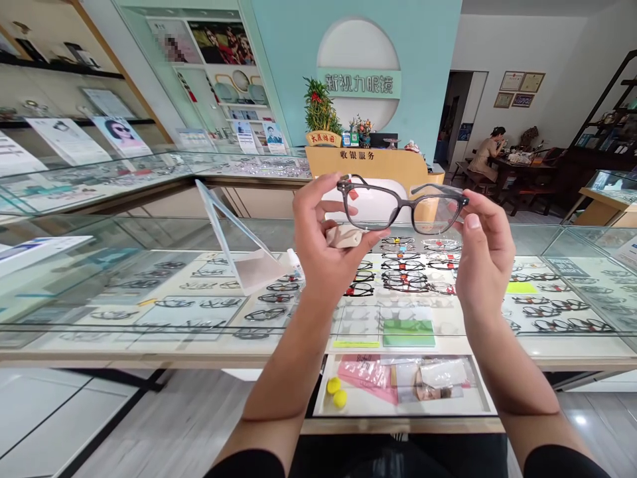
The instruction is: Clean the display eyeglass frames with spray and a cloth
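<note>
Glasses (407,204) with a dark frame are up between your hands, in the middle of the frame, above the glass display case (517,345). Your left hand (321,249) has the end at the picture's left, its index finger up by the hinge and its thumb under the lens, while a crumpled pale cloth (344,236) sits against its curled fingers. Your right hand (482,255) pinches the other end near the hinge between thumb and fingers. Beneath your forearms, at bottom centre, you have a drawer (403,425) holding two yellow balls (340,399) and a pink packet (365,375). Left of your left hand, a tilted mirror (236,245) stands near a small white bottle (294,260). Rows of spectacles (403,282) show in the case behind and below your hands. At upper centre is a wooden counter (373,166) with a plant (321,109); at upper right, a person (490,156) sits by a dark table (517,169).
</note>
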`<control>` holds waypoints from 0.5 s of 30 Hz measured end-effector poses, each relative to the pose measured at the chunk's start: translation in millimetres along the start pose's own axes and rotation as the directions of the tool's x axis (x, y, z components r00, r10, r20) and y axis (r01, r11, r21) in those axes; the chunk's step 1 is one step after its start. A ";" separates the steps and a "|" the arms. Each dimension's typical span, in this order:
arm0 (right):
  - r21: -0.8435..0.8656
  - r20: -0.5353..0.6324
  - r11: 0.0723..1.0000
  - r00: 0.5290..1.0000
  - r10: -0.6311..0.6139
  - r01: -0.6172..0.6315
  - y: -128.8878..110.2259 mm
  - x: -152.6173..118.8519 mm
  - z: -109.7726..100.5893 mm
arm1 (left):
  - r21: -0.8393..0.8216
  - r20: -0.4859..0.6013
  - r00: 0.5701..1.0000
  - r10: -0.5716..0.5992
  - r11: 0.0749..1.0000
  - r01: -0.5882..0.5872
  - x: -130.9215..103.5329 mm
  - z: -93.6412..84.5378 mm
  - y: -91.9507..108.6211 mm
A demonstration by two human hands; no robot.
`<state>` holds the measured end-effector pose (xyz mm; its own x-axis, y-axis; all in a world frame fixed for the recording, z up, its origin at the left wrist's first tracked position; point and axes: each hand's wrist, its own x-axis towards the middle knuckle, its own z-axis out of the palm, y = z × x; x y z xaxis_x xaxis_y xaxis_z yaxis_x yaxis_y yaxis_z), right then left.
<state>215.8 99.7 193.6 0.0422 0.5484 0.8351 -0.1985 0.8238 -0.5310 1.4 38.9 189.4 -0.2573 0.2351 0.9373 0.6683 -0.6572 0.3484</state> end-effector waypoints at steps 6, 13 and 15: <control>0.060 -0.085 0.997 0.995 0.057 -0.052 0.2 2.2 1.7 | -0.028 0.018 1.000 0.021 0.999 -0.021 2.2 2.5 1.2; 0.076 -0.090 0.994 0.992 0.087 -0.080 -0.1 3.8 0.1 | 0.020 0.033 0.998 0.059 0.998 -0.059 3.6 2.0 4.4; 0.082 -0.078 0.993 0.992 0.095 -0.088 -1.7 4.2 -0.3 | 0.024 0.051 0.997 0.053 0.998 -0.054 3.3 0.8 2.3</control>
<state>216.6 100.6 198.0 0.0995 0.6335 0.7673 -0.2808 0.7577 -0.5891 2.7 38.8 193.2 -0.1855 0.2367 0.9537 0.6975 -0.6519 0.2975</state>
